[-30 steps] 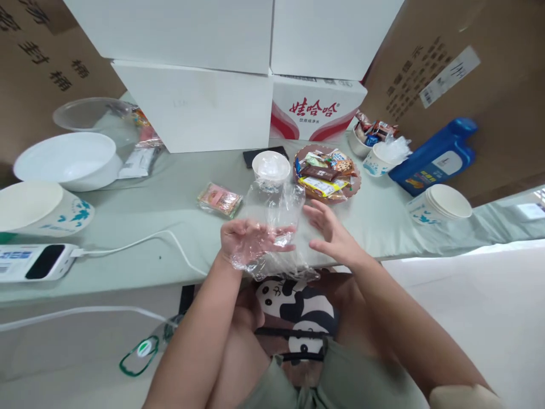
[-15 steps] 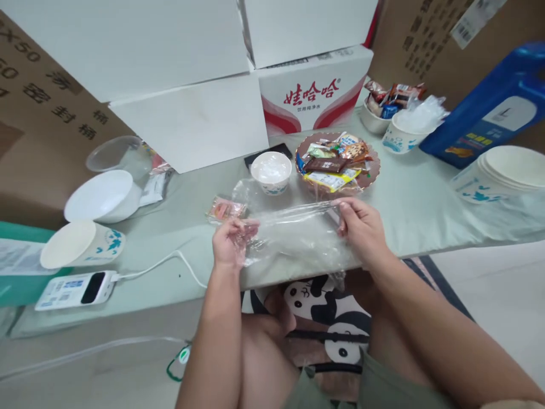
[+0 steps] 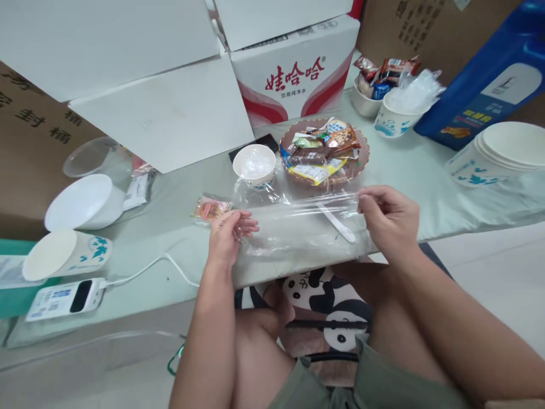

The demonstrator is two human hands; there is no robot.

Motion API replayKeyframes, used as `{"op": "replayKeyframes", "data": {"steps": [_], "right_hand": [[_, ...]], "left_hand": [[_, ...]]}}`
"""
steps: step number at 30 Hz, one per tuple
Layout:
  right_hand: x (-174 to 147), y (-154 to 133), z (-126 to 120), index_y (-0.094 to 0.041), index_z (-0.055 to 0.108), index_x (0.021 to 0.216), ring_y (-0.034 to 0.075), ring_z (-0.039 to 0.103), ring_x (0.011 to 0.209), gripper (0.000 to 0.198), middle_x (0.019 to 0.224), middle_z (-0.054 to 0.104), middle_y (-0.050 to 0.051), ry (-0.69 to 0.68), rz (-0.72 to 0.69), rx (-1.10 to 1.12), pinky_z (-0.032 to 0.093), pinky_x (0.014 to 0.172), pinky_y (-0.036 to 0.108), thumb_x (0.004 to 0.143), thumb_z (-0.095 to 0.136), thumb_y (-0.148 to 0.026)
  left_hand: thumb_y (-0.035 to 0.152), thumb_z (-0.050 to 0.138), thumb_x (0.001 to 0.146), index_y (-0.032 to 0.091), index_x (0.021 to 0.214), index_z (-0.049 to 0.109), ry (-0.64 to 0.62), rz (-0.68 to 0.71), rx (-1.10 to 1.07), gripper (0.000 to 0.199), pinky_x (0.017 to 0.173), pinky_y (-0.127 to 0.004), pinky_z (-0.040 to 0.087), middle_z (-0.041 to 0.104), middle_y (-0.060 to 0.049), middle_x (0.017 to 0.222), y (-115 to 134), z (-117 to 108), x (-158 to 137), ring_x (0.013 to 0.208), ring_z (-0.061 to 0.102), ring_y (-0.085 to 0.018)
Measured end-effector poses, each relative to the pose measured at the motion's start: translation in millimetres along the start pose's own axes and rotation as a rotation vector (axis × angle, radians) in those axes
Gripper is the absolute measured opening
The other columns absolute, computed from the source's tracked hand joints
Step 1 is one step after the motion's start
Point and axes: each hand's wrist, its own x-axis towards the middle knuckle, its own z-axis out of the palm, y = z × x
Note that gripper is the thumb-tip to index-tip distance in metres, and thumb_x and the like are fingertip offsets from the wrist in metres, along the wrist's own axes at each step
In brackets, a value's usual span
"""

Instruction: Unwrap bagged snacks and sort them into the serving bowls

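Note:
A clear, thin plastic bag [image 3: 298, 230] stretches across the front of the table between my hands. My right hand [image 3: 389, 218] is closed, pinching the bag's gathered edge between thumb and fingers. At the bag's other end is my left hand [image 3: 230, 230], its fingers stretched out and touching or just beside the film. A white plastic spoon-like utensil [image 3: 338, 222] shows by the bag, partly covered by it. Behind the film stands a small paper bowl [image 3: 254, 165] with clear plastic in it. A pink snack packet [image 3: 209, 209] lies just behind my left hand.
A scalloped plate [image 3: 361, 156] of wrapped snacks stands behind the bag. Stacked paper tubs [image 3: 477, 162] and a blue jug [image 3: 481, 85] are at right. Tipped white bowls [image 3: 83, 201], a paper tub [image 3: 63, 255] and a cabled power bank [image 3: 63, 298] lie left. Boxes [image 3: 293, 74] line the back.
My right hand has moved right, drawing the bag's edge out wider. The left hand's fingers have straightened. The white utensil shows more plainly now. The view has shifted a little.

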Motion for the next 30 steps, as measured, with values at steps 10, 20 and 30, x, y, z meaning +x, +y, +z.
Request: {"op": "replayKeyframes", "data": {"steps": [10,20,30], "right_hand": [[4,7,-8,-0.024,0.068,0.105,0.011,0.046,0.049,0.029,0.063,0.058,-0.004,-0.259,0.136,0.125,0.035,0.046,0.024,0.08,0.074,-0.038],[1,13,3,-0.026,0.054,0.091,0.013,0.057,0.047,0.027,0.057,0.062,-0.005,-0.452,0.239,0.247,0.046,0.05,0.027,0.088,0.069,-0.048],[3,25,5,-0.024,0.063,0.074,0.01,0.054,0.045,0.019,0.08,0.071,0.0,-0.264,0.267,0.513,0.042,0.044,0.028,0.078,0.076,-0.036]], "left_hand": [[0.047,0.084,0.064,0.018,0.083,0.068,-0.152,-0.07,0.066,0.038,0.035,-0.02,0.042,0.063,0.002,0.046,0,-1,2,0.035,0.058,-0.014],[0.062,0.083,0.07,0.026,0.092,0.065,-0.087,0.117,-0.098,0.046,0.025,-0.017,0.029,0.05,0.011,0.038,-4,-8,0,0.025,0.045,-0.011],[0.018,0.079,0.05,0.017,0.055,0.062,-0.128,0.043,-0.197,0.017,0.046,-0.021,0.054,0.067,0.001,0.056,4,-17,-4,0.049,0.064,-0.012]]}}
